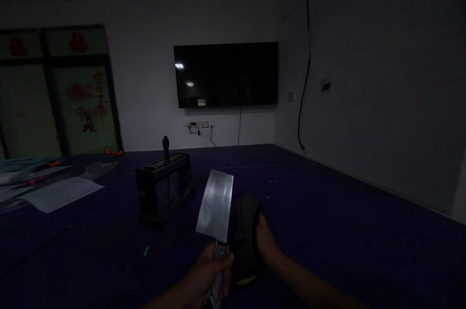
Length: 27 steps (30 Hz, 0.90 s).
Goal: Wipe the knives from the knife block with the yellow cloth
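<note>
My left hand [213, 265] is closed around the handle of a cleaver [215, 207]. The broad metal blade points up and away from me, with its flat side facing me. Just right of the blade is a dark, soft-looking cloth item [244, 236] with a yellow patch at its lower edge. My right hand [265, 241] is at the right side of this item and seems to hold it up. Its fingers are hidden behind or inside the dark material. In the dim light I cannot tell whether blade and cloth touch.
A black frame-like device [163, 168] with an upright knobbed handle stands left of the cleaver on the dark blue surface [313, 241]. Papers [65, 193] and clear plastic [98, 169] lie farther left. A television [227, 76] hangs on the far wall; a cable [306, 80] runs down at right.
</note>
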Motion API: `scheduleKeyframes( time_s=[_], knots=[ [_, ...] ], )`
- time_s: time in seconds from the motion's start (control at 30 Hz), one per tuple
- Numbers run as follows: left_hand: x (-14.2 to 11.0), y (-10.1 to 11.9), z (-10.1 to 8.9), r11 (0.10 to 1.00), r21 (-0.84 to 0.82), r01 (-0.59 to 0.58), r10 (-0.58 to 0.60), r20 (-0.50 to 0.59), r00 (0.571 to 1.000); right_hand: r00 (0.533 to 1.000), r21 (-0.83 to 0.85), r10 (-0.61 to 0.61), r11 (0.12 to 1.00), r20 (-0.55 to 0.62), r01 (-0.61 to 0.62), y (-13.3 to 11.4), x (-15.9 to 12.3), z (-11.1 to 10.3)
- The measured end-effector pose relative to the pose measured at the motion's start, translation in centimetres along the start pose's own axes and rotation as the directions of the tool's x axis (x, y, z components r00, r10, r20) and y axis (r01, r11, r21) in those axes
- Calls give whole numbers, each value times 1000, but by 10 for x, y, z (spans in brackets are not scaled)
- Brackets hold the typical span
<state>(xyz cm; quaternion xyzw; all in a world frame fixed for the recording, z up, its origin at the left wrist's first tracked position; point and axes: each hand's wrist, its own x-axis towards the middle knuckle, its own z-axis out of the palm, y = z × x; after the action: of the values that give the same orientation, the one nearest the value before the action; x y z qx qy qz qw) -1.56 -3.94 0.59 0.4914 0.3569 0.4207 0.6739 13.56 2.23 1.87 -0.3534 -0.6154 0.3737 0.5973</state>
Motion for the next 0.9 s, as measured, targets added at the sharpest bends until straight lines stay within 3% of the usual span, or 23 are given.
scheduleKeyframes(
  time_s=[0.03, 0.07, 0.2, 0.33, 0.53, 0.7, 0.8, 0.9],
  knots=[
    [1, 0, -1, 1000, 21, -9, 9, 8, 1000, 997, -87, -51, 995, -63, 46, -1, 3, -5],
    [2, 0, -2, 999, 38, -19, 18, 18, 1000, 992, -186, -119, 976, -40, 110, -2, 4, -10],
    [3, 0, -2, 998, 54, -15, 12, 56, 998, 955, -367, -257, 883, 145, 293, 4, -8, -22],
    [1, 2, 1, 999, 32, 40, -42, 60, 997, 828, -544, -329, 634, 454, 550, 13, -24, -22],
    [2, 2, -5, 995, 63, 74, -80, 94, 992, 793, -672, -373, 424, 481, 607, 22, -32, -23],
    [6, 1, -10, 995, 84, 57, -58, 14, 998, 706, -629, -449, 335, 548, 702, 18, -27, -27],
    [4, 1, -8, 996, 77, 50, -45, -58, 997, 693, -645, -385, 267, 610, 716, 9, -23, -24],
    [1, 1, -5, 993, 95, 64, -54, -110, 992, 678, -623, -315, 267, 664, 735, -1, -19, -21]
  ],
)
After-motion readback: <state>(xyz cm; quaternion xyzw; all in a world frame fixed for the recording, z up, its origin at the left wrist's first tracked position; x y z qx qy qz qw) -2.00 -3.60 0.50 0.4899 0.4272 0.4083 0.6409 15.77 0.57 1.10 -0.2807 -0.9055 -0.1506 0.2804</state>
